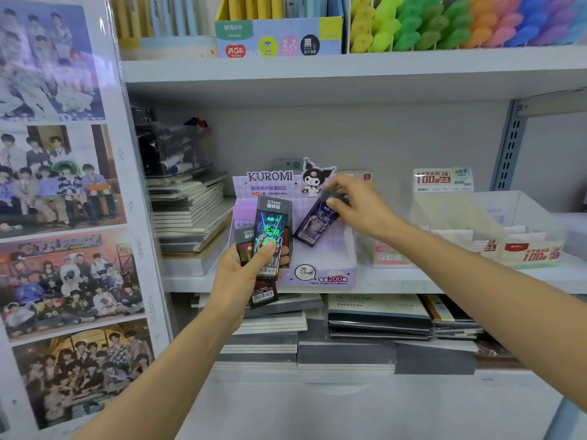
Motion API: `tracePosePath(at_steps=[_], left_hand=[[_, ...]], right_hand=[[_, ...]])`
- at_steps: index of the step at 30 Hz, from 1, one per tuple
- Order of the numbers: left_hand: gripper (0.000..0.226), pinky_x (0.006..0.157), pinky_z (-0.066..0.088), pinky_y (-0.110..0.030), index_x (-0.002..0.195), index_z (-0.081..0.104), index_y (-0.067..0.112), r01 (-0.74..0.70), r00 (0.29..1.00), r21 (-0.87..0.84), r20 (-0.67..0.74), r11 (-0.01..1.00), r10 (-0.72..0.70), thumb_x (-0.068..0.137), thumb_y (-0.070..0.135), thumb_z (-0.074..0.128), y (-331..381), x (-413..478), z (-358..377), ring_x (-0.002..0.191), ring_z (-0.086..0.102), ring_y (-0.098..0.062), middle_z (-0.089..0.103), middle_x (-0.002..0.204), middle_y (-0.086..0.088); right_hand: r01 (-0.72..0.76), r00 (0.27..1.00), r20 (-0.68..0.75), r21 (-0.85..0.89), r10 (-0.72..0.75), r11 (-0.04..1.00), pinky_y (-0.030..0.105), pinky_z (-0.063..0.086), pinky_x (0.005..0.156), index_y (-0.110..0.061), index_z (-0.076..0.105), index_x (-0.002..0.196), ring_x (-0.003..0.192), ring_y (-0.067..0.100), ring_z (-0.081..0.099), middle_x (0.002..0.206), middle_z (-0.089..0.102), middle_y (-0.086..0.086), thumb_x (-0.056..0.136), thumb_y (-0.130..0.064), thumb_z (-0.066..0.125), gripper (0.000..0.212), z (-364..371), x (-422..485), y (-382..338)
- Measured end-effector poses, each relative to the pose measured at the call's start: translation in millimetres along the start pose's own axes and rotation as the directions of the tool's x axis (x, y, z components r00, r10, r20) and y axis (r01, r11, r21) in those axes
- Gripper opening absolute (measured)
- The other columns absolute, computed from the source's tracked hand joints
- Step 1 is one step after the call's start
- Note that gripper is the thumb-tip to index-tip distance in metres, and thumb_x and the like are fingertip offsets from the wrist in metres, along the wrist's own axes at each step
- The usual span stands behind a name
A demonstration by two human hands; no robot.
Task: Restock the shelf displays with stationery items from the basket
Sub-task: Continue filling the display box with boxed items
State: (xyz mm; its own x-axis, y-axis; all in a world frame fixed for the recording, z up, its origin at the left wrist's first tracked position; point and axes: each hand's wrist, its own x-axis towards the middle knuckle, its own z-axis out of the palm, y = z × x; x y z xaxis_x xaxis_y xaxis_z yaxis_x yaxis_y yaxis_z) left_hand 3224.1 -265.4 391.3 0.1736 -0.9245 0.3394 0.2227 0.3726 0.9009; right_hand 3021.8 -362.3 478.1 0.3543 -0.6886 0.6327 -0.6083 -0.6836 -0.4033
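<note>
A purple Kuromi display box [320, 265] for pencil leads stands on the middle shelf [444, 277]. My left hand [241, 271] is shut on a small stack of dark Ultraman lead packs [270, 236], held upright in front of the box's left side. My right hand [355, 206] grips the top end of one purple-black lead pack [313, 223], tilted, with its lower end inside the box. Lilac packs [243, 214] stand at the box's left rear. No basket is in view.
Stacked notebooks [190, 217] lie left of the box, and more notebooks [378, 315] fill the shelf below. Clear display trays with lead refills [508, 246] stand to the right. Highlighters [460, 23] line the top shelf. A poster panel [63, 217] covers the left.
</note>
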Motion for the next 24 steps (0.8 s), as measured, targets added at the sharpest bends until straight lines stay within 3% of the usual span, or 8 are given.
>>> tracePosePath(at_steps=[3, 7, 10, 13, 16, 19, 21, 24], left_hand=[[0.021, 0.068, 0.058, -0.027, 0.098, 0.073, 0.018, 0.011, 1.0, -0.011, 0.005, 1.0, -0.011, 0.081, 0.031, 0.071, 0, 0, -1, 0.086, 0.073, -0.022, 0.075, 0.095, -0.013], [0.03, 0.068, 0.057, -0.026, 0.107, 0.067, 0.015, 0.015, 1.0, -0.008, 0.023, 1.0, -0.014, 0.082, 0.031, 0.07, 1, 0, -1, 0.087, 0.073, -0.022, 0.075, 0.096, -0.012], [0.031, 0.069, 0.057, -0.026, 0.106, 0.068, 0.017, 0.013, 0.999, -0.001, 0.038, 1.0, -0.013, 0.08, 0.033, 0.07, 1, 1, -2, 0.089, 0.073, -0.022, 0.075, 0.097, -0.012], [0.03, 0.068, 0.057, -0.025, 0.105, 0.068, 0.017, 0.017, 0.999, 0.003, 0.049, 1.0, -0.017, 0.081, 0.033, 0.07, 0, 1, -1, 0.09, 0.073, -0.022, 0.075, 0.097, -0.012], [0.036, 0.067, 0.056, -0.024, 0.108, 0.066, 0.015, 0.012, 0.999, 0.006, 0.047, 1.0, -0.012, 0.079, 0.034, 0.071, -1, 1, -1, 0.086, 0.073, -0.019, 0.076, 0.095, -0.01], [0.031, 0.068, 0.056, -0.025, 0.104, 0.068, 0.018, 0.01, 0.998, -0.009, 0.059, 1.0, -0.01, 0.078, 0.033, 0.072, -1, 2, -2, 0.088, 0.073, -0.021, 0.075, 0.097, -0.013], [0.032, 0.068, 0.056, -0.025, 0.105, 0.068, 0.017, 0.015, 0.998, -0.009, 0.061, 1.0, -0.014, 0.077, 0.033, 0.071, 0, 2, -3, 0.09, 0.073, -0.022, 0.075, 0.097, -0.013], [0.03, 0.068, 0.056, -0.025, 0.105, 0.067, 0.016, 0.013, 0.998, 0.005, 0.069, 1.0, -0.013, 0.079, 0.031, 0.07, 0, 3, -2, 0.09, 0.073, -0.022, 0.075, 0.097, -0.012]], right_hand=[[-0.011, 0.999, 0.049, -0.006, 0.012, 1.0, 0.048, 0.05, 0.086, -0.006, 0.059, 0.111, 0.1, 0.033, 0.063, 0.103, 0.068, 0.016, 0.094, -0.008, 0.057, 0.017, 2, -3, 5], [0.02, 0.994, 0.11, -0.04, -0.016, 0.999, 0.031, 0.053, 0.074, -0.009, 0.059, 0.109, 0.095, 0.026, 0.065, 0.105, 0.068, 0.012, 0.095, -0.008, 0.056, 0.014, -6, 0, 7], [0.059, 0.991, 0.13, -0.138, -0.041, 0.989, 0.04, 0.051, 0.088, -0.01, 0.059, 0.113, 0.103, 0.027, 0.062, 0.111, 0.068, 0.012, 0.095, -0.011, 0.057, 0.018, 1, 3, 5], [0.079, 0.99, 0.125, -0.15, -0.06, 0.986, 0.027, 0.044, 0.085, -0.013, 0.062, 0.118, 0.105, 0.024, 0.061, 0.113, 0.068, 0.009, 0.094, -0.013, 0.06, 0.024, 6, 10, 1], [0.128, 0.988, 0.11, -0.167, -0.11, 0.978, 0.022, 0.037, 0.079, -0.018, 0.065, 0.122, 0.101, 0.019, 0.06, 0.113, 0.068, 0.005, 0.092, -0.016, 0.064, 0.03, 9, 19, -6], [0.133, 0.989, 0.078, -0.109, -0.125, 0.985, 0.03, 0.048, 0.078, -0.02, 0.064, 0.115, 0.091, 0.017, 0.06, 0.102, 0.066, 0.0, 0.088, -0.011, 0.068, 0.029, 11, 23, -8], [0.095, 0.985, 0.144, -0.007, -0.093, 0.995, 0.041, 0.055, 0.078, -0.016, 0.064, 0.11, 0.088, 0.024, 0.06, 0.093, 0.061, 0.001, 0.087, -0.006, 0.068, 0.025, 6, 23, -6], [0.045, 0.981, 0.186, 0.068, -0.057, 0.997, 0.044, 0.058, 0.078, -0.012, 0.066, 0.109, 0.096, 0.026, 0.063, 0.099, 0.065, 0.007, 0.088, -0.003, 0.067, 0.023, 3, 24, -2]])
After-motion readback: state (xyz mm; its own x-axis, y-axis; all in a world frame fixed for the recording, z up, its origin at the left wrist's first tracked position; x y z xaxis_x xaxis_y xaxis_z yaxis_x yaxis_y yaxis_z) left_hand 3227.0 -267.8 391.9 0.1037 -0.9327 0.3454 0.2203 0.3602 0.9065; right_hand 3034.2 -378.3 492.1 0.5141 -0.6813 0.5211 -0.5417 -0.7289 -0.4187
